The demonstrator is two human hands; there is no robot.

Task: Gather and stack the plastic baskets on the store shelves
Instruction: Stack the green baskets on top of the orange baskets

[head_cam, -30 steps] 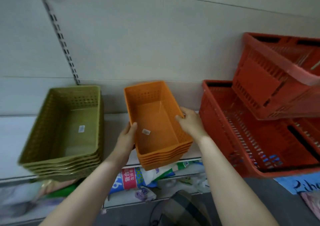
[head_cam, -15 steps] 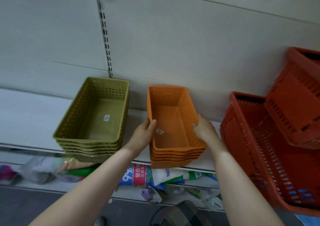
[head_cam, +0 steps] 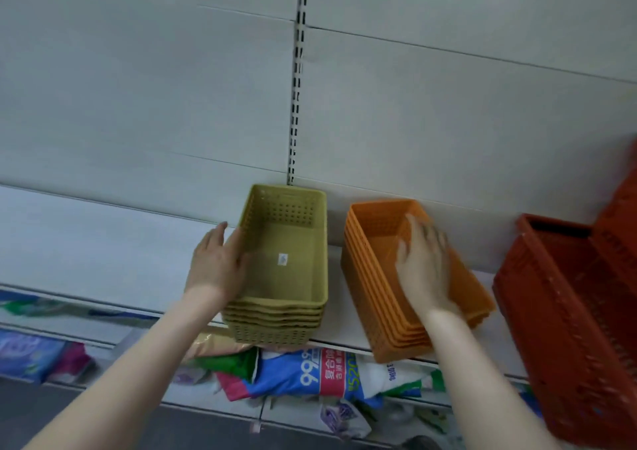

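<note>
Your left hand [head_cam: 217, 263] has left the orange baskets [head_cam: 382, 298] for the olive stack [head_cam: 286, 267] at the shelf [head_cam: 103, 239] front edge, grip open against its side; your right hand [head_cam: 424, 263] rests flat inside the orange stack, grip apart.

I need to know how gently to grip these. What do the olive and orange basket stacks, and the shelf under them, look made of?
The olive baskets and orange baskets look like thin moulded plastic, matte: perforated walls, rolled rims, nested tightly. The shelf looks like painted sheet metal, smooth pale grey, though the coating hides what is beneath.
</note>
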